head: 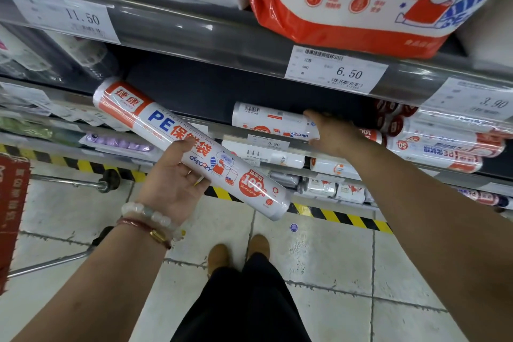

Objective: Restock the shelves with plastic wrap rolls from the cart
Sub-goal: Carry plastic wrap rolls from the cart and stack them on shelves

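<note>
My left hand [173, 175] grips a long white roll [155, 122] with red and blue print, held slanted in front of the shelf, its upper end toward the dark shelf opening. My right hand [333, 133] reaches onto the shelf and rests on a second white roll [272, 119] that lies flat there, fingers around its right end. More rolls of the same kind [444, 144] are stacked at the right of that shelf. The shelf space [222, 91] behind and left of the lying roll is dark and bare.
A shelf rail with price tags [336, 71] runs above, with a large red and white pack of paper cups [361, 3] on it. Lower shelves hold smaller rolls [322, 189]. A red cart [14, 203] with a metal frame stands at the left. My feet [238, 255] stand on grey floor tiles.
</note>
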